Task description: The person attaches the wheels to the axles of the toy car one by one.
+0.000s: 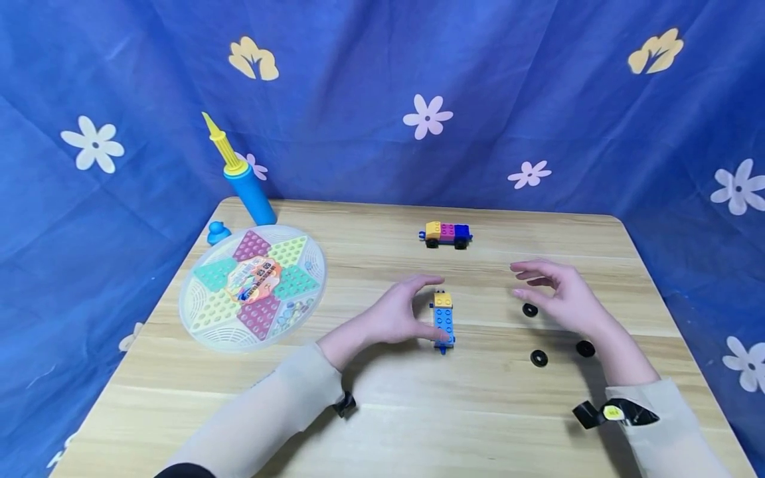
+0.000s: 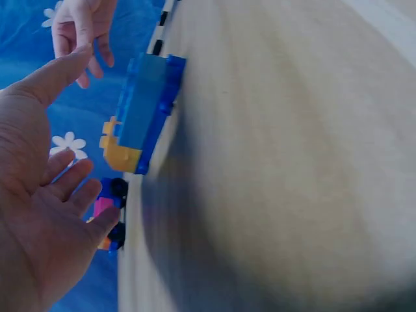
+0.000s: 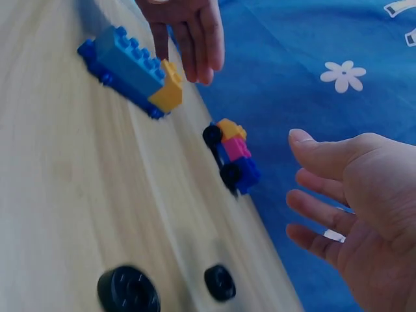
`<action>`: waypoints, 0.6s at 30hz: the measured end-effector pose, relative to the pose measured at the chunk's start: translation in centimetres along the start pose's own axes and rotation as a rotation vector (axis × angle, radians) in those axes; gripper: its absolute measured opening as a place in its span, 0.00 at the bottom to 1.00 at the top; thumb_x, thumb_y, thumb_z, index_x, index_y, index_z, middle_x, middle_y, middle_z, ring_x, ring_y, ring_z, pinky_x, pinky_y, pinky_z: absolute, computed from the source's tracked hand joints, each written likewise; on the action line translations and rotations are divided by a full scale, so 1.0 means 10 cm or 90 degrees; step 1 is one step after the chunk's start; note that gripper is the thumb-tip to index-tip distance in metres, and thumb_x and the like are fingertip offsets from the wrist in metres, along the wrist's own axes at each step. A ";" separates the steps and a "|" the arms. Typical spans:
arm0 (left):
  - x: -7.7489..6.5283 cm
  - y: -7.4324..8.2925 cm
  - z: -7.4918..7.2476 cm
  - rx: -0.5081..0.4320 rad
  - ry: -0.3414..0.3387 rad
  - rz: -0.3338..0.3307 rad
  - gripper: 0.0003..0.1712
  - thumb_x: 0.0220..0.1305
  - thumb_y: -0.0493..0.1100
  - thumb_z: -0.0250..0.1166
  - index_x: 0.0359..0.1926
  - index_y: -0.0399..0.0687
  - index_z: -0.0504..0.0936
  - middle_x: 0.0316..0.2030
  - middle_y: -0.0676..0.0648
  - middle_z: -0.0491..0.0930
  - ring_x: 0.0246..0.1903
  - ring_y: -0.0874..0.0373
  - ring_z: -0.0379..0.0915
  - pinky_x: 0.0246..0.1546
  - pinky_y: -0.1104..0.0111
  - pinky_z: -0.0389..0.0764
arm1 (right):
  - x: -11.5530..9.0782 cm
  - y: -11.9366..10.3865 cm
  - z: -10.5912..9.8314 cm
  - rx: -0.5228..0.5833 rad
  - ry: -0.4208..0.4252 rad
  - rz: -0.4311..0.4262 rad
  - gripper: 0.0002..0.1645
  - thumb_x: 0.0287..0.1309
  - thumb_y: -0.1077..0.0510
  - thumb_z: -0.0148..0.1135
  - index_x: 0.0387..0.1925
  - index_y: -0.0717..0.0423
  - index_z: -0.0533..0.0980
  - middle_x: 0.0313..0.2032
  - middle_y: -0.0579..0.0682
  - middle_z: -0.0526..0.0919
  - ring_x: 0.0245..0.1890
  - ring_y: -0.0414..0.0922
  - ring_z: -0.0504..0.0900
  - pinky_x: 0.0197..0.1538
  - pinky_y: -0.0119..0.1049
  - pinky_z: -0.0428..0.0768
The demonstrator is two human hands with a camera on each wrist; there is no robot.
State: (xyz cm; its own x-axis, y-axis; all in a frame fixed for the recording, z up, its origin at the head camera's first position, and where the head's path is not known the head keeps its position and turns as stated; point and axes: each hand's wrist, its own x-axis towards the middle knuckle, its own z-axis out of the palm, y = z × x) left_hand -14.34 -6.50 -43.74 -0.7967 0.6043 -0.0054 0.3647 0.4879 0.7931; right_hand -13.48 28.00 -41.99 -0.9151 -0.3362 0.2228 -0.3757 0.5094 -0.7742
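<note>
- A blue cloth (image 1: 358, 99) with white flowers and pale yellow leafy shapes hangs behind and around the desk.
- The desk (image 1: 478, 411) has a light wood-grain top and carries everything else.
- A round game board (image 1: 254, 282), patterned with a star in pink, teal and pale yellow-green, lies on the left side.
- A blue pump (image 1: 251, 192) with a yellow ribbed nozzle stands tilted behind the board.
- Of the two hands, the left hand (image 1: 399, 312) is spread, thumb well away from the fingers, just beside the blue-and-yellow block car.
- The right hand (image 1: 558, 292) is raised near the wheels, fingers loosely bent and apart from the thumb, gripping nothing.
- A wheeled block car (image 1: 447, 232), yellow, pink and dark blue, stands toward the back.
- The blue-and-yellow block car (image 1: 443, 320) sits between the hands, yellow end toward the back.
- A blue duck (image 1: 218, 232) sits beside the board.
- Three black wheels (image 1: 539, 353) lie scattered on the right.
</note>
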 end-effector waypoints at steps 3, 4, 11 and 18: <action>0.00 -0.01 0.05 0.021 -0.021 -0.019 0.66 0.44 0.63 0.88 0.80 0.49 0.65 0.76 0.50 0.66 0.75 0.53 0.61 0.76 0.57 0.61 | -0.07 0.10 -0.02 -0.013 -0.019 0.022 0.24 0.64 0.63 0.75 0.61 0.62 0.82 0.59 0.57 0.85 0.55 0.57 0.83 0.58 0.32 0.81; 0.00 -0.01 0.06 0.026 -0.027 -0.023 0.67 0.43 0.63 0.88 0.80 0.49 0.65 0.77 0.50 0.66 0.75 0.53 0.60 0.76 0.57 0.60 | -0.09 0.14 -0.03 -0.019 -0.027 0.033 0.24 0.65 0.62 0.76 0.61 0.62 0.82 0.59 0.57 0.85 0.55 0.57 0.83 0.58 0.32 0.80; 0.02 -0.05 0.13 0.066 -0.043 -0.027 0.74 0.37 0.61 0.91 0.82 0.49 0.60 0.79 0.47 0.61 0.77 0.52 0.57 0.78 0.55 0.57 | -0.23 0.40 -0.05 -0.049 -0.067 0.073 0.30 0.61 0.56 0.80 0.61 0.62 0.82 0.55 0.54 0.87 0.56 0.54 0.84 0.58 0.26 0.77; 0.05 -0.10 0.15 0.091 -0.051 -0.028 0.74 0.37 0.60 0.91 0.82 0.48 0.60 0.80 0.46 0.59 0.79 0.50 0.52 0.78 0.53 0.54 | -0.28 0.53 -0.04 -0.071 -0.077 0.078 0.29 0.54 0.56 0.84 0.56 0.61 0.85 0.50 0.51 0.88 0.48 0.50 0.83 0.51 0.25 0.78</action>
State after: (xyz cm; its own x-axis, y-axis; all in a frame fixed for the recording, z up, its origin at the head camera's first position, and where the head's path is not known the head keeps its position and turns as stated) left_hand -14.37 -5.77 -45.41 -0.7742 0.6263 -0.0912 0.4002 0.5961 0.6960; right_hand -12.95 31.99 -46.49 -0.9332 -0.3554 0.0527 -0.2825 0.6352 -0.7189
